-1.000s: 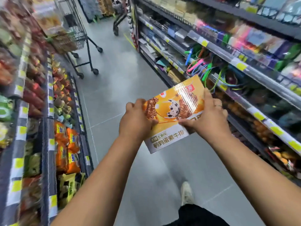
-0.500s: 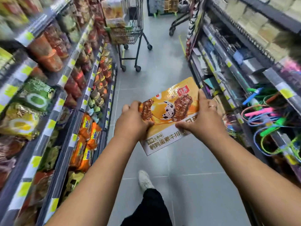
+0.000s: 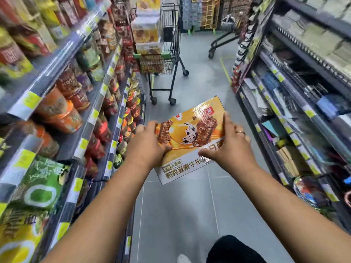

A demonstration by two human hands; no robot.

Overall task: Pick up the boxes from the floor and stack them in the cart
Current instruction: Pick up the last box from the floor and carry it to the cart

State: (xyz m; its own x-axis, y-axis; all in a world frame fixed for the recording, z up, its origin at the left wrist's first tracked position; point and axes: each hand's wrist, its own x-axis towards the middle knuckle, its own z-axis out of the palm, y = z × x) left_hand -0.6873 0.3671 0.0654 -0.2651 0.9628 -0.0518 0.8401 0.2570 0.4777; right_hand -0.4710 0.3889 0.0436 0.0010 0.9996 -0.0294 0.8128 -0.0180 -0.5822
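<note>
Head view: left hand (image 3: pixel 147 144) and right hand (image 3: pixel 230 147) grip opposite edges of the orange box (image 3: pixel 190 133) at frame centre. Upper centre, the cart (image 3: pixel 167 61) holds seemingly stacked boxes (image 3: pixel 146 31).

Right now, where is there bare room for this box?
For the orange box, bare floor runs between the packed left snack shelves and right shelves, up to the shopping cart's wheels. The cart is crowded: boxes stack above its rim.
</note>
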